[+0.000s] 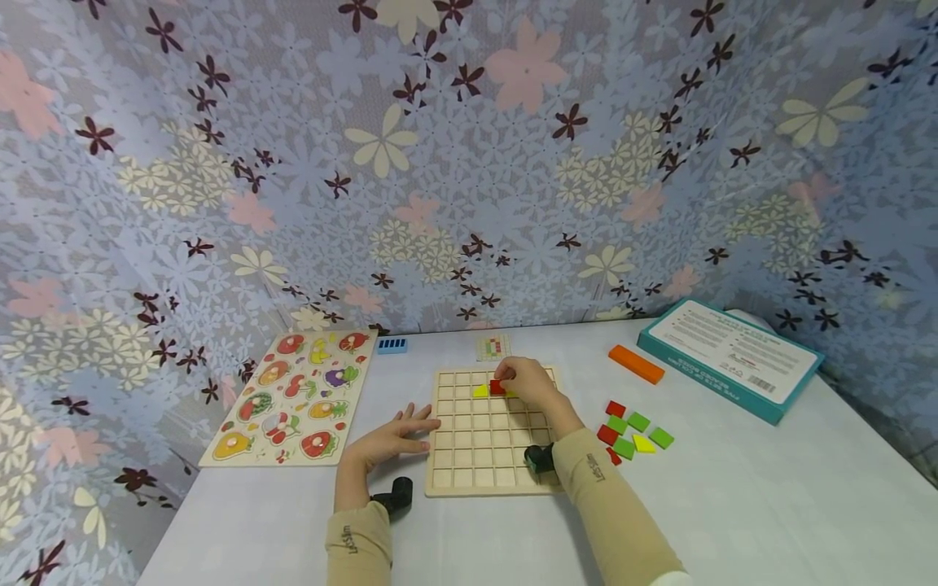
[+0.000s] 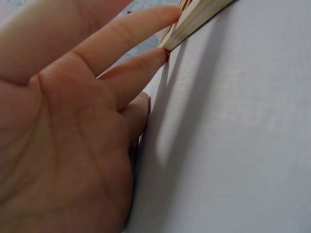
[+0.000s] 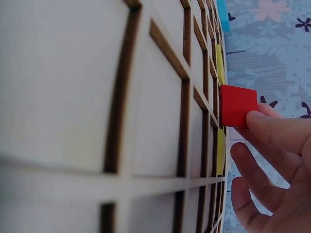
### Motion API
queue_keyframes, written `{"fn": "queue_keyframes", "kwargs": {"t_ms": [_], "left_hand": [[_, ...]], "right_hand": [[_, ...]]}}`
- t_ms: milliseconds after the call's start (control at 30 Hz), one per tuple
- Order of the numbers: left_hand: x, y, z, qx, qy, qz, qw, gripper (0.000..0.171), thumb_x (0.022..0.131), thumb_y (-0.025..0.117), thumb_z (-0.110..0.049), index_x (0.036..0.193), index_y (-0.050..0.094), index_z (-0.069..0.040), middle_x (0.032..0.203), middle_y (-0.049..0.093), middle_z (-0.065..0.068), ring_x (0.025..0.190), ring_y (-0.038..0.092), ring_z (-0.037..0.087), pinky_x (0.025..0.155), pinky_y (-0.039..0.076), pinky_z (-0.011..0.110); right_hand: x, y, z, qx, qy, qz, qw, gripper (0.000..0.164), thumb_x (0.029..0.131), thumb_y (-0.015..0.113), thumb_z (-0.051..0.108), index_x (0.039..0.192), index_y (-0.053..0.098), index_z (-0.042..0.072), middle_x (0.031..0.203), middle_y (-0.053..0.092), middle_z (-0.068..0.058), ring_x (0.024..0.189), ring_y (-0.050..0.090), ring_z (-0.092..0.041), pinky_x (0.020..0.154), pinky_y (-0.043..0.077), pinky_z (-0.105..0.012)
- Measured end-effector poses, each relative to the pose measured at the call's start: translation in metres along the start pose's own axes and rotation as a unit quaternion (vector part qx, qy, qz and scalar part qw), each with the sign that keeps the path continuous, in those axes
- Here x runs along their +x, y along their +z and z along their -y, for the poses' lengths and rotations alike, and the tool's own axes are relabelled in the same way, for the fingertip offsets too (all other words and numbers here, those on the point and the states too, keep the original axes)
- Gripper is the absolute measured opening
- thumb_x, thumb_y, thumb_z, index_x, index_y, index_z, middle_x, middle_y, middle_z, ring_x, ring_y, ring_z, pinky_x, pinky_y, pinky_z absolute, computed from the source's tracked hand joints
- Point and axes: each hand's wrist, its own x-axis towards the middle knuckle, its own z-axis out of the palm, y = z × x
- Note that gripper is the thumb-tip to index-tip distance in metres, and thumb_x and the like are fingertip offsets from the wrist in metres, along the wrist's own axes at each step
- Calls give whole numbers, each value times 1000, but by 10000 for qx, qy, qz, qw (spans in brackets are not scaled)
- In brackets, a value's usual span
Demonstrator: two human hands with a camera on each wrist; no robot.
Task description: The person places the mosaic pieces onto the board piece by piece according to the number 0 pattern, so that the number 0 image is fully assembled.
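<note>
My right hand (image 1: 531, 382) pinches a red square tile (image 3: 238, 106) between thumb and finger, over the upper part of a wooden grid board (image 1: 463, 468). In the right wrist view the tile stands tilted up against the grid, with a yellow piece (image 3: 220, 64) on one side and another yellow piece (image 3: 220, 151) on the other. My left hand (image 1: 388, 439) lies at the board's left edge; in the left wrist view its extended fingertips (image 2: 167, 14) touch the board's side. A small card with a coloured pattern (image 1: 493, 347) lies behind the board.
Loose red, green and yellow tiles (image 1: 638, 421) lie right of the board. Beyond them are an orange block (image 1: 636, 364) and a teal box (image 1: 733, 358). A fruit puzzle board (image 1: 252, 427) and a small blue object (image 1: 392, 346) lie to the left.
</note>
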Motion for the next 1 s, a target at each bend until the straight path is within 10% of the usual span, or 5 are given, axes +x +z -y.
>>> {"fn": "queue_keyframes", "kwargs": {"t_ms": [567,1000], "left_hand": [[1,1,0,-204,-109,-119,9997,48,81,70,-17,127,57,-8,150,25,6,141,-10,30,109,-7,58],[0,1,-1,-174,-70,-87,9998,48,81,70,-17,126,57,-8,151,24,6,141,-11,30,108,-8,59]], "right_hand": [[8,4,-2,-543,171,196,9982,7,87,60,3,89,65,7,87,62,-6,76,54,-19,65,45,-31],[8,4,-3,-1061,120,404,9935,18,86,60,3,101,69,5,104,64,-13,99,58,-30,85,48,-42]]}}
